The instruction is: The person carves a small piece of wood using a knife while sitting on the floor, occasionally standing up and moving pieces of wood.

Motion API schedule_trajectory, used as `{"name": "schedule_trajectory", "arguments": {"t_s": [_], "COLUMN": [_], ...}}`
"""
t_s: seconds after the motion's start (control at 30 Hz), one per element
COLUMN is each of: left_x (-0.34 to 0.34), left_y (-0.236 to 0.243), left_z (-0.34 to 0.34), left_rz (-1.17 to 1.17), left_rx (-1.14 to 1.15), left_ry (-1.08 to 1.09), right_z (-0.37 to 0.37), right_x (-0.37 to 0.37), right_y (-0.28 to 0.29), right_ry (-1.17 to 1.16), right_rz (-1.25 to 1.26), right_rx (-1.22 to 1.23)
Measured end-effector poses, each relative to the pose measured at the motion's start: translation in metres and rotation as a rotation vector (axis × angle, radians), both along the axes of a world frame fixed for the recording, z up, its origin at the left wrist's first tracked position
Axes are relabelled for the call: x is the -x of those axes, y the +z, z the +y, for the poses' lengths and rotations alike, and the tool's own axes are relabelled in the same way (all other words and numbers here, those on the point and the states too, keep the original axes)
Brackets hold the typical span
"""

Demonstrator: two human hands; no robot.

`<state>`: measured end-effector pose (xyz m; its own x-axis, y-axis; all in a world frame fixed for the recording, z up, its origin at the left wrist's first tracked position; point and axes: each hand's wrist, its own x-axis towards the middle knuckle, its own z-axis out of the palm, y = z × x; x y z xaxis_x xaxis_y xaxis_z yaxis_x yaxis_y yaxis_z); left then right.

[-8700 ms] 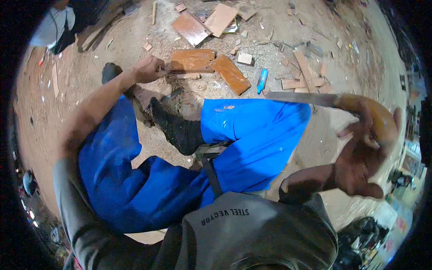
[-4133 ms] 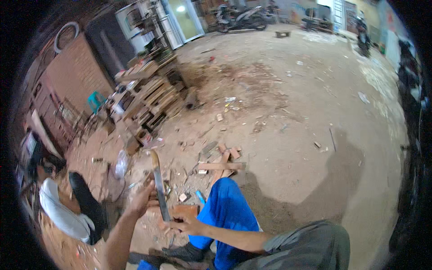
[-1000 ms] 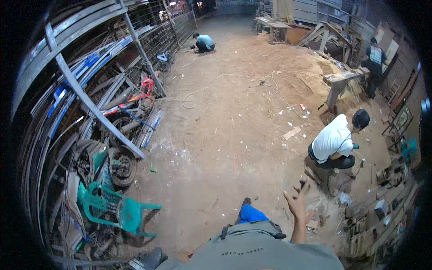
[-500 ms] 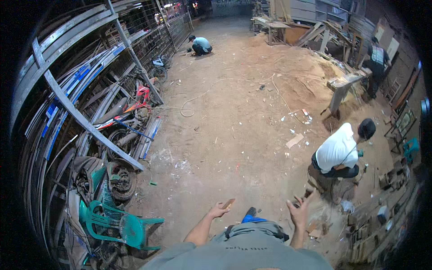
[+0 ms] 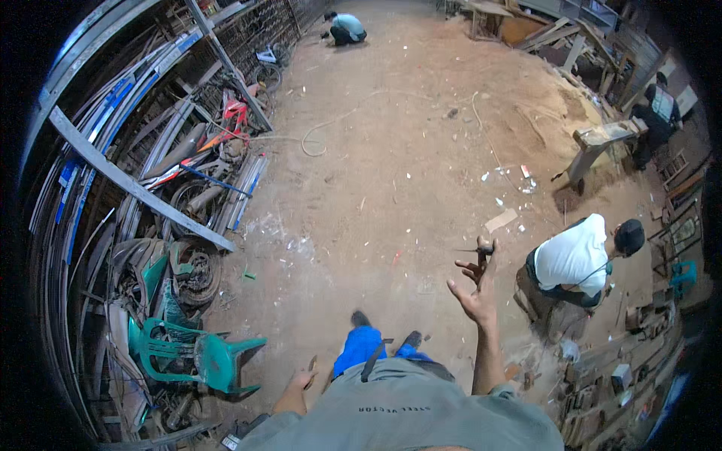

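Observation:
My left hand (image 5: 302,378) is low beside my left hip. Its fingers are closed on a small flat brown piece of wood (image 5: 312,363), seen nearly edge-on. My right hand (image 5: 477,295) is raised ahead of me, palm turned up and thumb out to the left. Between its upper fingers lies a small dark tool with a thin, pointed shaft (image 5: 472,249); its exact kind is unclear. The thumb stands apart from it. Both hands are above the dirt floor (image 5: 376,203), touching nothing else.
A green plastic chair (image 5: 218,361) and a red motorcycle (image 5: 226,128) stand at left by a metal rack (image 5: 135,180). A person in white (image 5: 571,255) crouches at right; another (image 5: 347,28) squats far off. A thick beam (image 5: 602,143) stands near a third person (image 5: 658,120).
My right hand has risen forward and turned, bringing the thin shaft into view. My left hand has dropped back and left with the wood. The view has tilted downward, showing more of my legs.

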<state>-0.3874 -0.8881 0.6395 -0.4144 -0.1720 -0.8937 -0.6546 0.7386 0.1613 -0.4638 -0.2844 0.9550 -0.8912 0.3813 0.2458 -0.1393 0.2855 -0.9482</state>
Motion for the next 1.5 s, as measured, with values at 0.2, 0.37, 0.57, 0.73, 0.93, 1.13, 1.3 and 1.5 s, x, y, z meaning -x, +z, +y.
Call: {"name": "schedule_trajectory", "arguments": {"t_s": [0.2,0.37,0.57,0.73,0.93,1.13,1.3,1.5], "left_x": [0.013,0.123,0.319,0.433,0.473,0.473,0.493,0.561], "left_y": [0.004,-0.041,-0.047,0.008,-0.074,-0.069,-0.033,-0.035], "left_z": [-0.053,-0.048,-0.045,0.062,0.060,0.071,0.111,0.187], "left_rz": [-0.201,-0.136,0.161,0.401,0.410,0.138,0.182,0.298], "left_rx": [-0.139,-0.149,-0.155,-0.336,-0.332,-0.293,-0.219,-0.197], "left_ry": [0.267,0.158,-0.031,0.200,-0.015,0.094,0.344,0.443], "right_z": [-0.011,-0.043,-0.096,-0.065,0.012,0.091,0.129,0.152], "right_x": [0.085,0.164,0.297,0.400,0.512,0.621,0.696,0.781], "right_y": [-0.053,-0.074,0.077,0.124,0.135,0.131,0.080,0.089], "right_ry": [0.042,0.289,0.449,0.298,0.089,-0.070,0.059,0.152], "right_rz": [-0.176,-0.195,0.049,0.172,0.353,0.311,0.245,0.480], "right_rx": [-0.115,-0.122,-0.272,-0.520,-0.889,-1.222,-1.128,-0.410]}}
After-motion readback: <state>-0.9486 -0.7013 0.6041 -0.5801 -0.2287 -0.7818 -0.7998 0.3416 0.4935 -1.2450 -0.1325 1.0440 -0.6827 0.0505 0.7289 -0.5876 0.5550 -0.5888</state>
